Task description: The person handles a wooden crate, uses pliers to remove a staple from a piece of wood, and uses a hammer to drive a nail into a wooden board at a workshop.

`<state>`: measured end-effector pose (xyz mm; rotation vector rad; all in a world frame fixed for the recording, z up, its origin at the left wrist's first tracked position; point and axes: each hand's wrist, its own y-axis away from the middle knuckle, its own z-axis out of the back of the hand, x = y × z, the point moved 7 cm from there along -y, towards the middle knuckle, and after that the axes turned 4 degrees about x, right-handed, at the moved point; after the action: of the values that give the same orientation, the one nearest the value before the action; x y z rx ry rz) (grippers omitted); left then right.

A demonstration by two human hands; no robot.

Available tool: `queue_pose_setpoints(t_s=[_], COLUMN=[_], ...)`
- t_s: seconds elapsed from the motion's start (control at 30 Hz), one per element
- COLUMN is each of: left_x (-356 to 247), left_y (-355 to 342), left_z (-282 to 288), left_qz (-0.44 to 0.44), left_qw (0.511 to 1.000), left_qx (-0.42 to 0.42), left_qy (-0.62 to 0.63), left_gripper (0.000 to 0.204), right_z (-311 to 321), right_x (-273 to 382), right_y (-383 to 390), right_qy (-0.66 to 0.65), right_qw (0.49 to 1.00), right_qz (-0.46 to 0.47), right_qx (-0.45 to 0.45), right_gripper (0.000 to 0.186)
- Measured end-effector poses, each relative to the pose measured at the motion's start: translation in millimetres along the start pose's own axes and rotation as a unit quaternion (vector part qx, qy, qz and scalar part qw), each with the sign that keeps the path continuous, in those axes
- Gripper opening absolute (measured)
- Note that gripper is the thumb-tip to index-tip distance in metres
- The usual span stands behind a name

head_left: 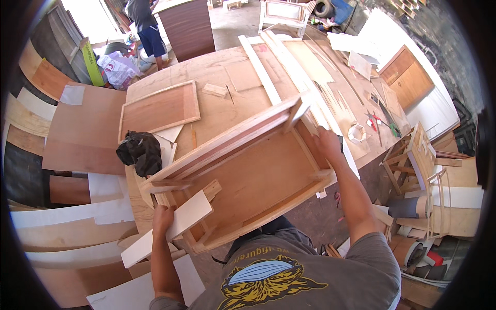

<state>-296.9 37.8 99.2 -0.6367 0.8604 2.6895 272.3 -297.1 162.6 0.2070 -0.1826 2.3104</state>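
Observation:
A shallow wooden box-like frame [263, 165] with a flat brown panel inside is tilted at the near edge of the workbench, close to my body. My left hand [163, 218] is closed round its left end. At the opposite end, my right hand [328, 143] grips the right side near the upper corner. A pale flat board [190, 214] crosses the frame's near left corner and passes beneath my left forearm. Beside that board, a short wood piece [212, 189] shows inside the frame. The fingertips of both hands are partly hidden.
On the workbench [206, 70] lie a framed panel [160, 111], a black plastic bag [140, 153], long pale strips [261, 70], red-handled tools [373, 122] and an octagonal piece [357, 133]. Boards lean at the left. A wooden stool-like frame [416, 155] stands right. Another person [144, 26] stands far left.

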Motion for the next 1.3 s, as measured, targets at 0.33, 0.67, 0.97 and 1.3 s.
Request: queue_pose_setpoints(t_s=[0.33,0.67,0.97,1.3], left_x=[39,2,-37,-50], left_y=[45,10,-29,-38], left_z=[5,-28,-70,-81], left_qz=[0.091,0.135,0.178,0.177], left_qw=[0.982,0.971,0.953,0.965], left_qx=[-0.134,-0.151,-0.175,-0.166], left_qy=[0.098,0.124,0.172,0.104], left_gripper=[0.037,0.037,0.041,0.039], right_z=[-49,-99,-124,-102], right_x=[114,146,122,100], right_y=[-144,-267,-336,-347], right_qy=[-0.073,-0.124,-0.095,-0.088], right_qw=[0.989,0.965,0.983,0.983], right_qz=[0.091,0.204,0.127,0.118], right_qx=[0.095,0.108,0.091,0.107], right_gripper=[0.030,0.035,0.068,0.070])
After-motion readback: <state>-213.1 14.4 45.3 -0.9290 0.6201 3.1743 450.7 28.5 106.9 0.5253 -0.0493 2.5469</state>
